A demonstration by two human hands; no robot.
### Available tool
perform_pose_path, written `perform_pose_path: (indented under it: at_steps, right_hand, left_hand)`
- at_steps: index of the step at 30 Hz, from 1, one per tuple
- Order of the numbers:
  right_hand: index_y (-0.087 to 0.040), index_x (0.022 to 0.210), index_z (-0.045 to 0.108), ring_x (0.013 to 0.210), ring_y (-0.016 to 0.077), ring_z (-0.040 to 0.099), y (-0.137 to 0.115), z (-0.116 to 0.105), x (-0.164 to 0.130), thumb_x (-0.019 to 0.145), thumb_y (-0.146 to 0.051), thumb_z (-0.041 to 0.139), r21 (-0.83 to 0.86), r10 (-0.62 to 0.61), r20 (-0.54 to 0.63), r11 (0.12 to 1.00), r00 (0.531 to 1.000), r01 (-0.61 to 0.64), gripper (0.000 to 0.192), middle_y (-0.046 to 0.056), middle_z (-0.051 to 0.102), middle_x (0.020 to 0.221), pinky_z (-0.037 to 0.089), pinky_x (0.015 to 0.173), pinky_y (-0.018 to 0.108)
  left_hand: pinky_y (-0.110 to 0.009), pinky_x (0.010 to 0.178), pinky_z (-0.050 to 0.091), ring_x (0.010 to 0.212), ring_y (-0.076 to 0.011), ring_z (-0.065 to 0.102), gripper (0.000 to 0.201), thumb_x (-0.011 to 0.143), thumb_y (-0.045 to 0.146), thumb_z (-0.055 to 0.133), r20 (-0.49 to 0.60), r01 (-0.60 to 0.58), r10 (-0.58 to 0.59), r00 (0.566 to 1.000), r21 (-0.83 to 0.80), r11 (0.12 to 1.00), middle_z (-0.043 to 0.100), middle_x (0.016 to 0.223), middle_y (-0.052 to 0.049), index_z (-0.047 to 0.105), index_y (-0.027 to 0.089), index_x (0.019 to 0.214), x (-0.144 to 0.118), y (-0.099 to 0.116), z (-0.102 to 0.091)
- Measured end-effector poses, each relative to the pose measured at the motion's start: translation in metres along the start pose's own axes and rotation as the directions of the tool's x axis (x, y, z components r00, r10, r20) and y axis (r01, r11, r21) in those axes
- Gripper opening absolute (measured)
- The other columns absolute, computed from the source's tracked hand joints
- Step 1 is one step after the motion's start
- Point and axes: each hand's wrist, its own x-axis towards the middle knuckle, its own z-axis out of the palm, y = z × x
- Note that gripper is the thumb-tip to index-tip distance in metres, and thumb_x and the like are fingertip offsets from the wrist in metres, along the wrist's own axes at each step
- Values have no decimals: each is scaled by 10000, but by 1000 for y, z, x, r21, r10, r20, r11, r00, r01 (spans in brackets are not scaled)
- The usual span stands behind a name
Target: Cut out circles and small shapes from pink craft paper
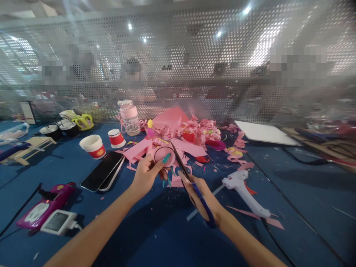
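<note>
Left hand (146, 174) is pinching the pink paper (164, 155) up off the desk (155, 230), mid-scene, so the scissors (185, 174), gripped in the closed right hand (201, 196), are reaching its edge.

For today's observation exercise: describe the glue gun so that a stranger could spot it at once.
Start at the blue table, then find the right hand holding scissors. Just right of it lies the glue gun, white with an orange trigger, the only tool on a cord beside the pink paper scraps.

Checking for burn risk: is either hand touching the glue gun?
No: the glue gun lies alone; the right hand holds scissors.
</note>
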Motion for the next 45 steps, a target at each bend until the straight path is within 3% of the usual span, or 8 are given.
perform_pose_path:
  at_steps: [9,15,21,27,36,45]
  right_hand:
    - [-97,1099,540,415,66,237,-4,-1,0,855,-535,304,-17,3,7,1000,1000,-3,554,-77,220,475,207,386,202]
    - [-104,894,583,420,66,269,-5,-4,2,842,-558,306,-28,17,12,999,1000,-16,535,-69,261,468,228,394,204]
    - [-100,1026,562,423,72,278,-5,-4,1,844,-555,303,-22,3,24,1000,1000,-2,555,-69,259,480,229,391,204]
    - [-110,901,582,439,73,287,-5,-3,1,820,-583,323,-9,4,-16,1000,1000,-4,545,-63,270,499,235,395,203]
    - [-133,781,537,421,68,266,-8,-6,2,817,-583,331,2,42,32,999,999,-42,497,-73,249,466,210,378,201]
    - [-145,736,504,425,64,252,-5,-2,1,825,-551,354,-9,10,-10,1000,1000,-11,442,-74,243,478,210,384,205]
  left_hand:
    - [-196,408,412,390,-94,540,270,755,382,559,13,20,-19,1000,-9,1000,576,441,13,512,127,679,1,3,0]
    - [-195,398,400,388,-93,537,285,745,396,566,-16,17,-17,1000,-3,1000,590,465,4,485,137,658,2,0,-2]
    - [-198,400,397,385,-94,531,282,752,398,555,-18,2,-2,1000,-2,1000,579,460,9,476,141,668,2,-3,-2]
    - [-201,394,397,376,-94,524,301,733,417,569,-27,19,-19,999,-16,1000,571,455,11,462,146,660,3,-2,-3]
    - [-207,379,399,356,-90,518,352,678,460,607,-30,46,-48,998,-46,998,598,496,0,450,149,634,4,2,-3]
    - [-225,434,440,449,-134,593,296,733,431,569,-19,23,-25,1000,-79,997,590,483,27,486,151,779,2,3,-1]
